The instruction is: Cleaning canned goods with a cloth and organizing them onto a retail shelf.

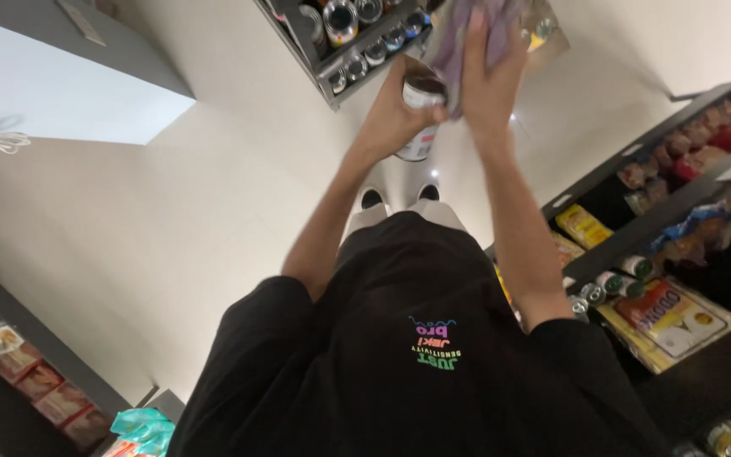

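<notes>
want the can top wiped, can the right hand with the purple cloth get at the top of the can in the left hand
Probably yes. The right hand presses the purple cloth right beside the can that the left hand grips by its side; the can's top looks uncovered, with nothing between them.

A cylindrical can (420, 118) with a dark lid end and pale label sits near twelve o'clock, tilted. A crumpled purple cloth (467, 38) lies against its lid, at its one o'clock.

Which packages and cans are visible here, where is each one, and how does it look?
Can: in left hand, round, white label.
Purple cloth: under right hand.
Canned goods: top shelf, silver lids.
Yellow flat boxes: right lower shelf.
Teal packet: bottom left.
</notes>
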